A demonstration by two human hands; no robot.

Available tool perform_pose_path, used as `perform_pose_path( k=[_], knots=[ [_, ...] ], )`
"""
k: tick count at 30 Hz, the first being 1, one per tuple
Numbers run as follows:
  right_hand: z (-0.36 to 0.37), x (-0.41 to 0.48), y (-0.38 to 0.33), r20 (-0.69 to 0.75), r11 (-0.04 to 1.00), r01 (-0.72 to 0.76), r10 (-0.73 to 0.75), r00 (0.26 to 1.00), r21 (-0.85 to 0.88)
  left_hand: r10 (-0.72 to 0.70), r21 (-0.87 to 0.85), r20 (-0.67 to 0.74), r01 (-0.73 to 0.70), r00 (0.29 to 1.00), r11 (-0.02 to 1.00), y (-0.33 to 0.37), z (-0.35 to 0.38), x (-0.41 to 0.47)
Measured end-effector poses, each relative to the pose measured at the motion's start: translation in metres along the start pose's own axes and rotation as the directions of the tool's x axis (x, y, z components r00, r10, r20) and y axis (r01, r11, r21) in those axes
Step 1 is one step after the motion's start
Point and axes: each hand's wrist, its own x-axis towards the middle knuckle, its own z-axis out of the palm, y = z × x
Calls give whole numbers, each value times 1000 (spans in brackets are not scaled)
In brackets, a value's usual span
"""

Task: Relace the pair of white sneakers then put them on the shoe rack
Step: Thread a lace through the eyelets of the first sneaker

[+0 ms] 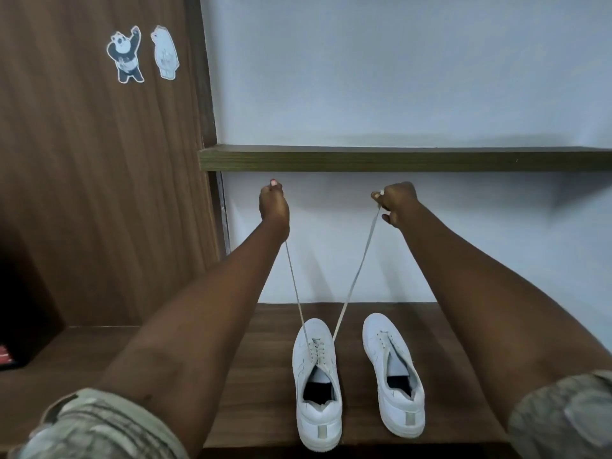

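Two white sneakers stand side by side on a dark wooden surface (258,385), toes pointing away from me. The left sneaker (316,382) has a grey-white lace (356,276) threaded through its lower eyelets. Both lace ends run up, taut, to my raised hands. My left hand (273,203) pinches one end high above the shoe. My right hand (395,202) pinches the other end at the same height. The right sneaker (394,376) has no lace that I can see, and its tongue lies open.
A dark shelf board (397,159) crosses the white wall just above my hands. A brown wooden panel (99,193) with two bear stickers (142,54) stands at the left. A dark cubby (20,309) with a red item sits at the lower left.
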Motion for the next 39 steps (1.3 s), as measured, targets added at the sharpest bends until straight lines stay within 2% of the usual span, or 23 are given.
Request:
perform_pose_path(
  k=[3,5,9,11,15,19,21,25,31,32,35,37,39],
  knots=[
    [-2,5,-3,-31,993,105,-107,994,-53,109,206,59,-119,992,971,4,-3,-4],
    [-1,1,4,-24,975,155,-161,987,-158,153,343,138,-192,979,919,-9,-8,-13],
    [11,-11,45,121,893,222,-189,975,-391,162,530,300,-306,940,791,-56,-26,-31],
    [19,-16,75,200,811,251,-167,965,-529,118,615,347,-321,930,720,-81,-37,-38],
    [32,-27,145,267,676,252,-84,960,-693,-57,749,347,-240,936,617,-126,-58,-53],
    [39,-51,202,356,570,296,-5,934,-767,-192,896,360,-282,913,343,-161,-76,-79],
    [42,-63,221,382,557,304,25,924,-773,-247,913,366,-295,897,283,-186,-86,-88],
    [43,-79,255,429,607,298,78,900,-737,-311,905,387,-291,868,311,-216,-93,-109],
    [53,-101,282,543,521,433,71,837,-736,-329,934,334,-264,883,241,-242,-89,-132],
    [53,-104,284,542,510,442,58,838,-738,-317,935,334,-270,888,231,-245,-89,-133],
    [55,-106,292,483,564,384,31,875,-731,-278,926,338,-265,899,268,-242,-84,-139],
    [55,-108,295,429,636,295,64,901,-713,-248,921,320,-239,914,308,-241,-81,-140],
    [54,-110,294,401,651,272,55,914,-709,-235,910,274,-172,933,376,-243,-79,-140]
  ],
)
